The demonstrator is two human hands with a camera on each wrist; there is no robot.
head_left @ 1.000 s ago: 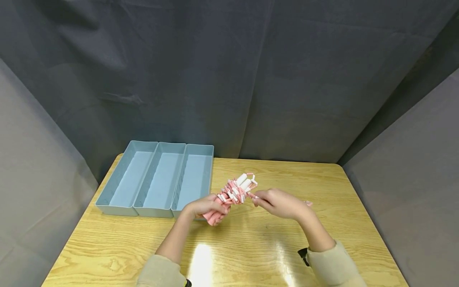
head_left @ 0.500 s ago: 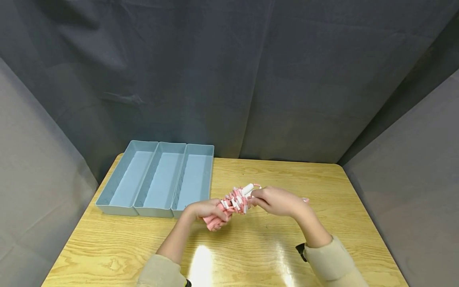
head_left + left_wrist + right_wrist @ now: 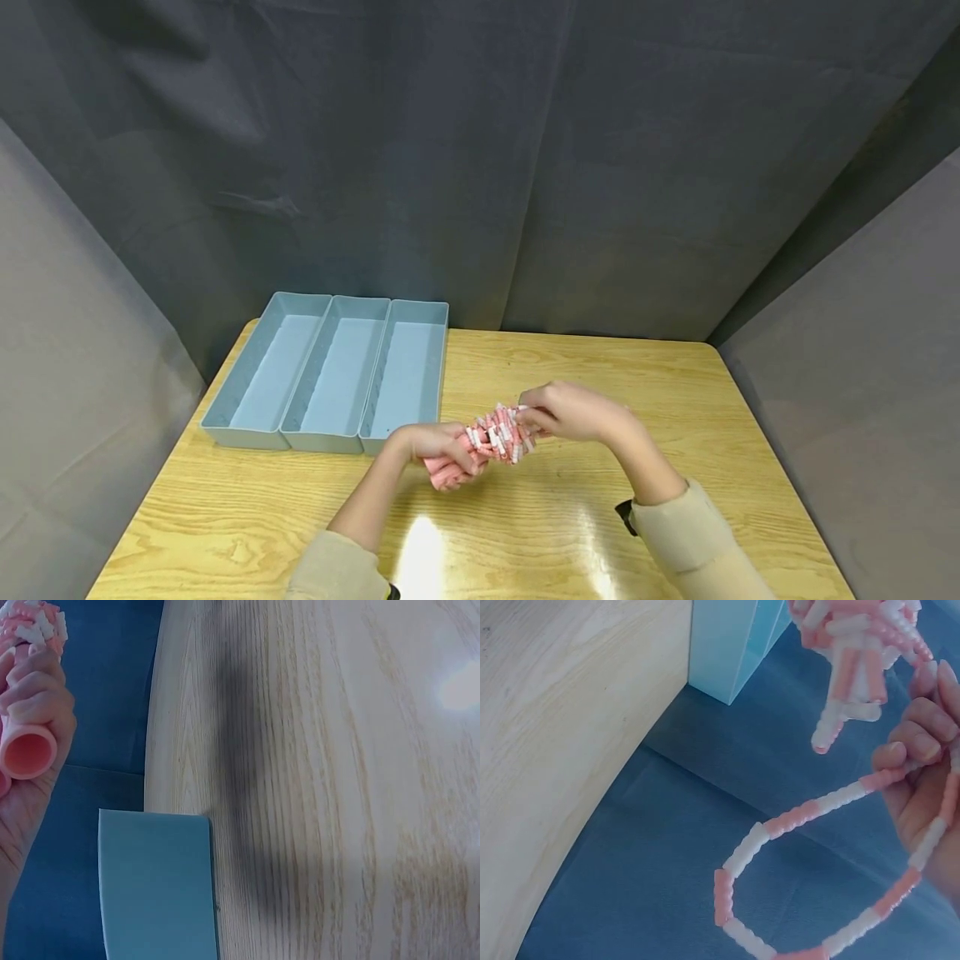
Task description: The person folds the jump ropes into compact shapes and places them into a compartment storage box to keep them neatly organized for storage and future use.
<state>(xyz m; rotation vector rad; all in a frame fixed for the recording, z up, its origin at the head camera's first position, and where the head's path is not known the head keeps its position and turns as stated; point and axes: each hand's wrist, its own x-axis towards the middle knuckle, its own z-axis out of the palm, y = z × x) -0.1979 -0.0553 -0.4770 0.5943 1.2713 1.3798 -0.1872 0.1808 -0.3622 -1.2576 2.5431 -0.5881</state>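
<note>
I read the left hand (image 3: 435, 450) as clenched around the pink handles (image 3: 448, 477), which lie side by side with their hollow ends at its palm side; I judge that this grip makes a steady core for winding. The jump rope is held between the two hands above the table (image 3: 675, 400); its beaded cord (image 3: 501, 437) is bunched around the handles just beyond the left fingers. I see the right hand (image 3: 573, 412) with fingers curled on the cord, fingertips close against the bundle, probably to guide or tension it. A slack cord loop (image 3: 742, 851) extends from the right hand. Three blue-grey trays (image 3: 322, 444) stand beyond and leftward of the left hand, the nearest just beside it, presumably out of the hands' way.
</note>
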